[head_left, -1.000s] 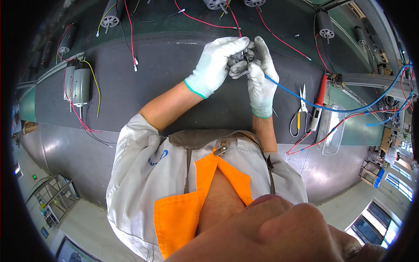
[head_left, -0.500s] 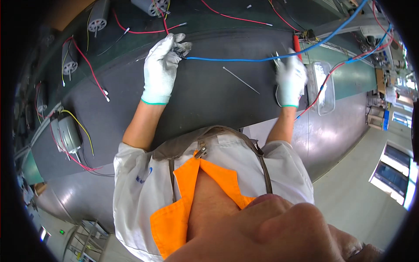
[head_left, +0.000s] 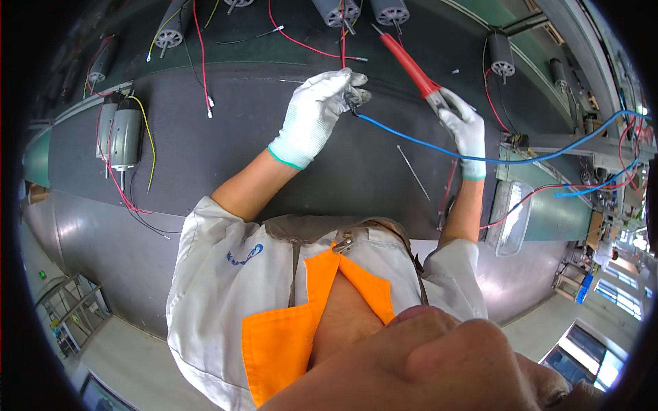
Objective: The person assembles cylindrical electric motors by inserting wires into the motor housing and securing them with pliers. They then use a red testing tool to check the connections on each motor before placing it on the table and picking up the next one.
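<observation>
My left hand, in a white glove, pinches a small black end piece of a long blue wire. A red wire runs down from a motor to the same fingertips, which partly hide where they meet. My right hand, also gloved, is closed around the grey end of a red probe-like tool. Its thin pointed metal tip aims up and left, toward another motor. Passing across my right wrist, the blue wire leads off to the right.
A thin metal rod lies on the dark bench. Grey motors with loose wires stand along the far side, and one motor is at the left. A clear plastic tray sits right of my forearm, near a metal frame.
The red tool has come up from beside the tray and now points up-left in my right hand. My view has shifted, so the bench contents appear displaced. My left hand keeps its pinch.
</observation>
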The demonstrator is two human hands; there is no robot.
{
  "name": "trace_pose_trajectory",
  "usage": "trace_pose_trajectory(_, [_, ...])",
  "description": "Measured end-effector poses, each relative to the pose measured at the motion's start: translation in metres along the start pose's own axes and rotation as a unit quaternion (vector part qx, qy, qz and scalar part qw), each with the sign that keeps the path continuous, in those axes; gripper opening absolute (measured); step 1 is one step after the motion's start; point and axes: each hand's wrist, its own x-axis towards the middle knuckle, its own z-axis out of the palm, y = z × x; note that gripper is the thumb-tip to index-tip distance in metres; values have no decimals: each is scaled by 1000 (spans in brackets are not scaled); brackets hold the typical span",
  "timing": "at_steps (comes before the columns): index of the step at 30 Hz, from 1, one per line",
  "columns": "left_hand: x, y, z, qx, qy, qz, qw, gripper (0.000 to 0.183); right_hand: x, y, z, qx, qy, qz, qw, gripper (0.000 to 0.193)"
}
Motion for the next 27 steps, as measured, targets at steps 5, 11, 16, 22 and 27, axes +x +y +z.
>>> trace_pose_trajectory(5, [-4,6,-4,-5,-3,9,1000,28,84,-3,0,-62,-124,-12,990,41])
trace_pose_trajectory(11, [2,-6,3,-41,-36,-6,999,28,89,-17,11,-265,-83,-186,943,32])
trace_pose_trajectory(16, [15,-15,-9,-13,-29,-31,999,22,5,-4,-19,-305,77,-125,941,25])
trace_pose_trajectory(22, [31,-30,-6,11,-83,-107,991,32,-94,-2,-43,-384,125,-48,914,65])
trace_pose_trajectory(27, [48,-41,-20,90,-101,-145,980,39,-88,-51,48,307,-157,14,939,47])
